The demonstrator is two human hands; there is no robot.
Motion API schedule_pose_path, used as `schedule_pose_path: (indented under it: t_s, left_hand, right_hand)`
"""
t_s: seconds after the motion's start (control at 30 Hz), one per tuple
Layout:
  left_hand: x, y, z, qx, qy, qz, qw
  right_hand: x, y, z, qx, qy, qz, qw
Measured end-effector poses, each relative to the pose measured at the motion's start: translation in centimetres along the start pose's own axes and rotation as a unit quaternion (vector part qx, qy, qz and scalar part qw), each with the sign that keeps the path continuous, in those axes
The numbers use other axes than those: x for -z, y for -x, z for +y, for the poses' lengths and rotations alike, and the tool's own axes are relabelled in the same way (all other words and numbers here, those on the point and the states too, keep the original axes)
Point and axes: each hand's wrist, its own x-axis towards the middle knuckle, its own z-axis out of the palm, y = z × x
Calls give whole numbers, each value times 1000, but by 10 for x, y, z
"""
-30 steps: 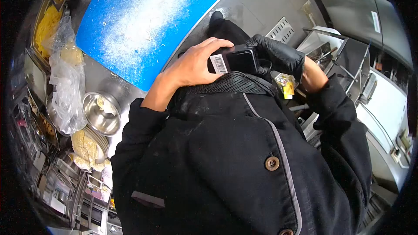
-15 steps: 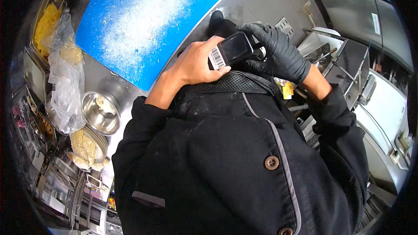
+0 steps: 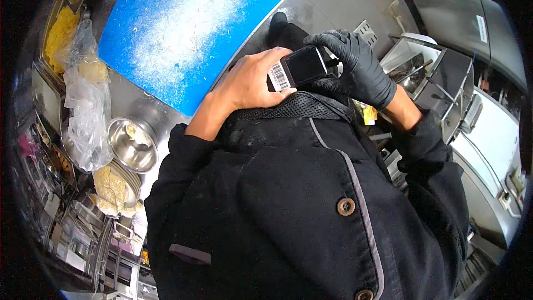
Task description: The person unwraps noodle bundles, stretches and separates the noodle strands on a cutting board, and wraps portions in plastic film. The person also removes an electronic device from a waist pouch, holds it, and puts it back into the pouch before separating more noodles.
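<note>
My bare left hand [image 3: 252,80] is wrapped round a black device [image 3: 304,66] with a dark glossy face and a white barcode label [image 3: 279,76]. The device is tilted at waist height, just above a black mesh band [image 3: 288,106]. My right hand [image 3: 360,66], in a black glove, is at the device's right end with its fingers curled. A small dark piece shows between its fingers and the device; whether the two are joined I cannot tell.
A blue board [image 3: 125,39] dusted with white powder lies at the upper left. A steel bowl [image 3: 133,144], a clear plastic bag [image 3: 86,116] and stacked plates [image 3: 133,183] stand left. Trays of yellow food [image 3: 58,36] are beyond. Metal bins [image 3: 411,69] are at the right.
The device has been raised and tilted in my left hand. My right hand has turned, its gloved fingers now curled by the device's right end.
</note>
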Motion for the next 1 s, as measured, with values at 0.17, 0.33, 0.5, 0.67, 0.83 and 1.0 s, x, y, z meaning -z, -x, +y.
schedule_pose_path:
  t_s: [0.17,0.33,0.5,0.67,0.83,1.0]
  left_hand:
    - [2,-2,2,14,3,-24,1000]
    - [1,-3,3,5,-11,-19,1000]
    - [1,-4,4,1,-31,-23,999]
    - [0,-4,4,0,-36,-26,999]
    - [-1,-5,5,-7,-30,-25,999]
    - [-2,-4,4,0,-33,-31,999]
  right_hand:
    - [-1,5,4,-12,-19,-11,1000]
    - [-2,7,4,-6,-18,0,1000]
    - [-4,10,6,-6,-25,2,1000]
    - [-4,13,5,-16,-23,3,1000]
    - [-6,14,4,-7,-27,20,999]
    - [-8,18,6,-11,-22,17,1000]
